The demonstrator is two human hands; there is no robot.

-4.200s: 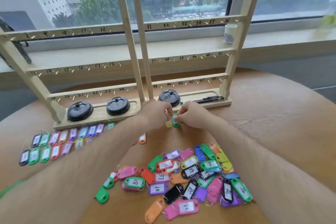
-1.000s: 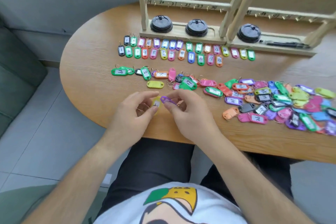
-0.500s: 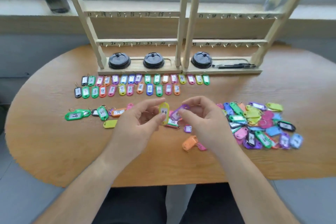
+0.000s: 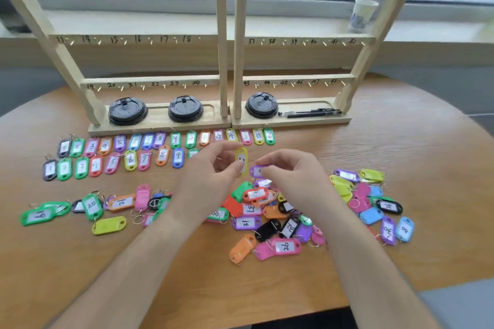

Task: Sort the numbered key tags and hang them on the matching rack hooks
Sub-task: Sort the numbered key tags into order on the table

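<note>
My left hand (image 4: pixel 211 176) pinches a yellow key tag (image 4: pixel 242 159), held upright above the table. Beside it my right hand (image 4: pixel 291 173) pinches a purple key tag (image 4: pixel 257 170). Two sorted rows of numbered tags (image 4: pixel 144 152) lie in front of the wooden rack (image 4: pixel 230 43), whose numbered hooks all hang bare. A loose pile of mixed tags (image 4: pixel 270 219) lies under and right of my hands. A smaller group of tags (image 4: pixel 91 208) lies at the left.
Three black cup lids (image 4: pixel 127 112) sit in the rack's base tray, with black pens (image 4: pixel 310 113) at its right end. A paper cup (image 4: pixel 363 14) stands on the windowsill behind the rack. The round wooden table's (image 4: pixel 401 147) near edge runs just below my forearms.
My view has lifted and moved closer to the rack. Both hands have risen toward the sorted rows, still pinching the yellow and purple tags.
</note>
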